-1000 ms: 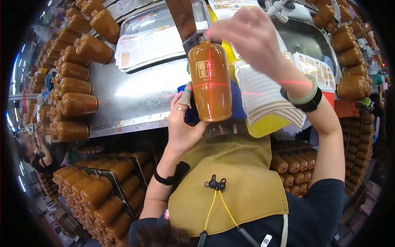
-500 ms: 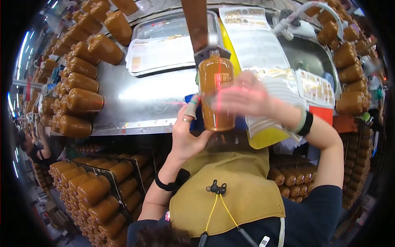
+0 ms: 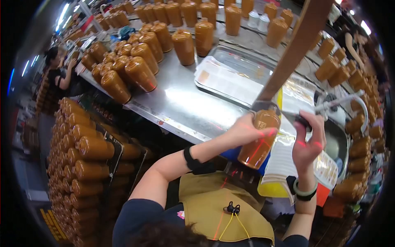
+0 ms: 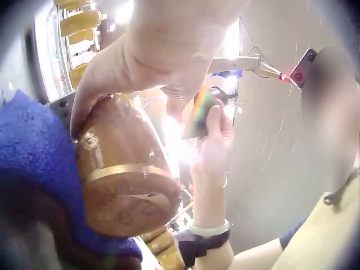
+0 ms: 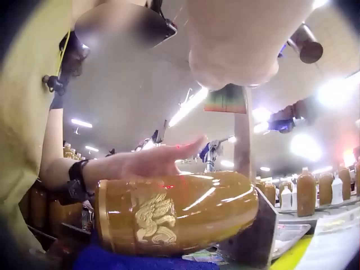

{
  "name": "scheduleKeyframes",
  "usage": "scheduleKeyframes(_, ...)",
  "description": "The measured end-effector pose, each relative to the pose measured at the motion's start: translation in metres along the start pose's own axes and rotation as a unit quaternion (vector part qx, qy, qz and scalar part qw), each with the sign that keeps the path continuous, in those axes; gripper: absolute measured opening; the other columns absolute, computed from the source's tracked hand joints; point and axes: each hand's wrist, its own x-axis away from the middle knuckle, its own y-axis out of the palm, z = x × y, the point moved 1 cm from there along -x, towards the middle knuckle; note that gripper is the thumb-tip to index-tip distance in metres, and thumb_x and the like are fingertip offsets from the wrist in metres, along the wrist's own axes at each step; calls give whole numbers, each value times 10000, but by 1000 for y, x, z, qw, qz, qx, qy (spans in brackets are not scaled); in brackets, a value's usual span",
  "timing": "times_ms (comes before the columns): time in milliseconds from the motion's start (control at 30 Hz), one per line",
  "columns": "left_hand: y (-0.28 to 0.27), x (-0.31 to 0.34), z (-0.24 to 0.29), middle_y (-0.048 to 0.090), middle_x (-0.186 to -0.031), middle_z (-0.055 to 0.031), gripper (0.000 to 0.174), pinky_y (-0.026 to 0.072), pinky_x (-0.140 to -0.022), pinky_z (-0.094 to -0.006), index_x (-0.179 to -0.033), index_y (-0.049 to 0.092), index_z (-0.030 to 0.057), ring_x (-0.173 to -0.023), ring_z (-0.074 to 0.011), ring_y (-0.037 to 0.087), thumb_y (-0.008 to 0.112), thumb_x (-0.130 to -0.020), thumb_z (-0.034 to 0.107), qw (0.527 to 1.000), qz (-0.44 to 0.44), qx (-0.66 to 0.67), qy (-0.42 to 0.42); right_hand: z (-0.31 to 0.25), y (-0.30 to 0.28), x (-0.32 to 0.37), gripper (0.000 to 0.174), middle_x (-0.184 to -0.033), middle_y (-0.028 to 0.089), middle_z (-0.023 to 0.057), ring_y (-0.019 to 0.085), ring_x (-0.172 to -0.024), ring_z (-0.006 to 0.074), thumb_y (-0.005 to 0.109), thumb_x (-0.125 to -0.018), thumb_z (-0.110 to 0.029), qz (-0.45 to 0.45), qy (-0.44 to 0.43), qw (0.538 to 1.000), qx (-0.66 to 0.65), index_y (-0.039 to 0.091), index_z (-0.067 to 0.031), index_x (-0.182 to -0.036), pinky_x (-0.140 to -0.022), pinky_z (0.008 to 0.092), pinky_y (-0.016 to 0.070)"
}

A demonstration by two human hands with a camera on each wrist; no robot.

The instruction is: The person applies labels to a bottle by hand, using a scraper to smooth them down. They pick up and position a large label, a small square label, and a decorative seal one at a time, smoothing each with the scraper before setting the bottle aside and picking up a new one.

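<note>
A glossy brown bottle [image 3: 258, 148] with gold lettering lies tilted, its base toward the person and its neck at a metal bracket. In the right wrist view, the bottle [image 5: 185, 211] shows a gold raised emblem. My left hand [image 3: 243, 131] grips it from the left; in the left wrist view its fingers curl over the glaze. Blue padding [image 4: 39, 152] lies under and beside the bottle. To the right and apart from it, my right hand [image 3: 307, 142] is raised, pinching a small flat piece [image 4: 201, 114] with green and orange bands.
A brown post [image 3: 292, 53] rises behind the bottle. Label sheets [image 3: 279, 162] lie at the right, near a sink [image 3: 338, 136] with a white tap. A tray [image 3: 238, 96] with papers stands farther back. Many brown bottles [image 3: 142, 74] crowd the metal table, and more are stacked at left.
The head view has swung left. My right hand passed over the bottle, then drew away to its right and now holds the flat piece. My left hand has shifted higher along the bottle.
</note>
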Motion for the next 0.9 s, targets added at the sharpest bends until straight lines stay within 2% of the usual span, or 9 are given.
scheduleKeyframes(200, -26, 29, -14, 674, -1250, -107, 631, 498, -1021, -337, -1375, 572, 2, -1137, -166, 635, 832, -858, 253, 963, -93, 250, -32, -9, 5, 4, 308, -933, 675, 132, 594, -782, 201, 703, -824, 124, 29, 22, 997, -73, 659, 28, -1113, -682, 272, 479)
scheduleKeyframes(300, -86, 89, 6, 667, -1272, -95, 689, 481, -1046, -343, -1389, 555, -6, -1169, -187, 627, 866, -811, 202, 977, 163, 80, 116, 6, -10, 18, 307, -950, 650, 116, 598, -819, 208, 688, -850, 114, 9, 79, 997, -18, 642, 27, -1141, -733, 269, 471)
scheduleKeyframes(367, -135, 114, -3, 699, -1176, -127, 632, 535, -968, -355, -1275, 604, -31, -1063, -197, 678, 901, -776, 220, 919, 362, -35, 150, 12, -13, 29, 281, -982, 640, 110, 609, -871, 209, 671, -877, 98, 1, 88, 996, -11, 637, 25, -1147, -777, 280, 480)
scheduleKeyframes(433, -177, 121, -3, 701, -1138, -110, 610, 543, -925, -345, -1248, 597, -36, -1011, -184, 678, 909, -758, 153, 804, 535, -88, 245, 16, -16, 40, 260, -1004, 639, 108, 614, -913, 204, 655, -898, 84, -7, 176, 984, -6, 635, 26, -1151, -819, 289, 490)
scheduleKeyframes(467, -205, 119, -13, 680, -1171, -118, 647, 535, -936, -349, -1274, 567, -43, -1036, -187, 665, 907, -760, 154, 764, 570, -85, 289, 24, -24, 52, 254, -1162, 640, 90, 607, -1098, 175, 611, -989, 44, -54, 215, 975, -23, 616, 35, -1243, -997, 298, 460)
scheduleKeyframes(533, -263, 113, -40, 648, -1224, -174, 723, 518, -978, -377, -1297, 542, -67, -1090, -260, 658, 924, -736, 181, 667, 671, -169, 278, 21, -18, 56, 256, -1163, 640, 90, 607, -1095, 171, 615, -988, 41, -49, 218, 974, -31, 615, 34, -1244, -995, 297, 461)
scheduleKeyframes(633, -311, 104, -54, 659, -1206, -201, 777, 517, -987, -403, -1302, 548, -76, -1098, -314, 669, 943, -704, 225, 579, 724, -260, 270, 13, -9, 57, 250, -1145, 639, 81, 605, -1066, 153, 617, -988, 37, -37, 225, 972, -51, 616, 32, -1238, -976, 285, 463)
scheduleKeyframes(767, -333, 94, -65, 603, -1278, -217, 857, 460, -1058, -444, -1342, 516, -74, -1189, -347, 603, 958, -681, 245, 600, 722, -235, 253, 1, -2, 50, 238, -1091, 627, 66, 599, -1007, 135, 622, -980, 38, -55, 210, 975, -52, 619, 29, -1219, -931, 265, 470)
scheduleKeyframes(900, -307, 93, -38, 416, -1401, -210, 1038, 330, -1083, -528, -1432, 417, -46, -1322, -386, 391, 982, -648, 332, 388, 761, -460, 244, -4, 3, 53, 200, -1023, 643, 102, 611, -942, 186, 670, -946, -3, -35, 245, 968, -50, 641, 32, -1141, -870, 293, 485)
